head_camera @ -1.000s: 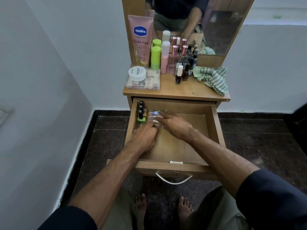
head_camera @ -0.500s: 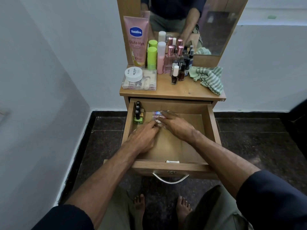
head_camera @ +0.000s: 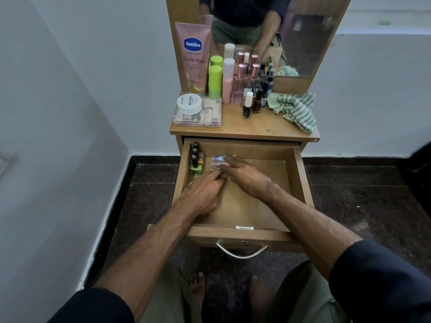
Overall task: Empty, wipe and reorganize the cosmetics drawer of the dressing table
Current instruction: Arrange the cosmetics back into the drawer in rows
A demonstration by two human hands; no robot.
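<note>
— Wooden drawer (head_camera: 300, 183) stands pulled out at the centre of the frame, below the dressing table top (head_camera: 245, 129). What do you see inside?

— I see a row of nail polish bottles (head_camera: 196, 159) upright against its left wall. Just right of them lies a small clear case (head_camera: 217, 162), blurred.

— And the hands?

— I see both inside the drawer. The right hand (head_camera: 245, 176) lies palm down, its fingers on the clear case. The left hand (head_camera: 201, 194) is palm down too, its fingertips meeting the case's near end. I cannot tell whether either one grips it.

— Upper part of the frame?

— A pink Vaseline tube (head_camera: 193, 57), green bottles (head_camera: 215, 78), a clear box (head_camera: 198, 113) with a white jar (head_camera: 189, 104) on it, and a striped cloth (head_camera: 296, 110) at right.
</note>
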